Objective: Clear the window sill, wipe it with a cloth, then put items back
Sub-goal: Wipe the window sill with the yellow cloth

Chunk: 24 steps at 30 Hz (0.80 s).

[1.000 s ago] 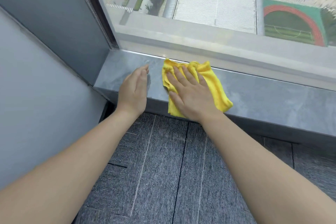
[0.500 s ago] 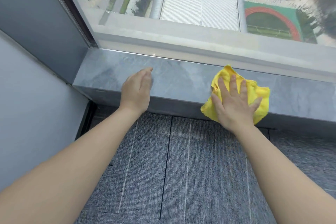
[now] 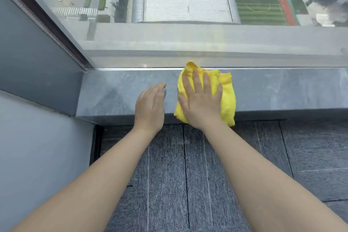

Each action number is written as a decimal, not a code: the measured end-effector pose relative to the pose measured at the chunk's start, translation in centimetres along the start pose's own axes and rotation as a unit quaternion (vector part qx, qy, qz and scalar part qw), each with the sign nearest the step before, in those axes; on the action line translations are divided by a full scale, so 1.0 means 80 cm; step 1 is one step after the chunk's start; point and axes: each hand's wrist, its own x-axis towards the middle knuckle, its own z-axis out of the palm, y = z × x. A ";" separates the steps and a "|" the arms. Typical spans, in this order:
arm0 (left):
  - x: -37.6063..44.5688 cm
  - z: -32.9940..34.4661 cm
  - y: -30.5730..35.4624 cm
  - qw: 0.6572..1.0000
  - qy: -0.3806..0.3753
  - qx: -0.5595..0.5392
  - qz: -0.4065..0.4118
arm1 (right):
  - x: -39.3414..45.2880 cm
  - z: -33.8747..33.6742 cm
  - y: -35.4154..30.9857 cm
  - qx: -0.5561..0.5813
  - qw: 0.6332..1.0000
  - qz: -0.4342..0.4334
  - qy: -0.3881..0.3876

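The grey stone window sill (image 3: pixel 282 90) runs across the middle of the view with no items standing on it. A yellow cloth (image 3: pixel 228 98) lies crumpled on the sill near its centre, its lower edge hanging over the front lip. My right hand (image 3: pixel 201 101) presses flat on the cloth with fingers spread. My left hand (image 3: pixel 150 107) rests palm down on the sill's front edge just left of the cloth, fingers together, holding nothing.
The window glass (image 3: pixel 188 39) rises right behind the sill. A dark frame (image 3: pixel 47 24) and a grey wall (image 3: pixel 37 156) close off the left end. Grey carpet tiles (image 3: pixel 188 175) cover the floor below.
My right hand slid the cloth to the right along the sill, then back left until it sits beside my left hand. My left hand stayed on the sill edge.
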 end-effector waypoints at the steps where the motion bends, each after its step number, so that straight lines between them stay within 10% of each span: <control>1: -0.002 0.001 0.002 1.000 -0.011 0.001 -0.005 | -0.009 -0.002 0.009 -0.016 0.999 -0.041 -0.021; 8: 0.000 0.021 0.012 1.000 -0.003 -0.002 -0.008 | -0.026 -0.005 0.089 -0.044 0.996 -0.061 -0.046; 24: 0.000 0.067 0.030 0.994 -0.001 0.097 0.056 | 0.034 -0.017 0.075 0.073 0.978 0.194 0.024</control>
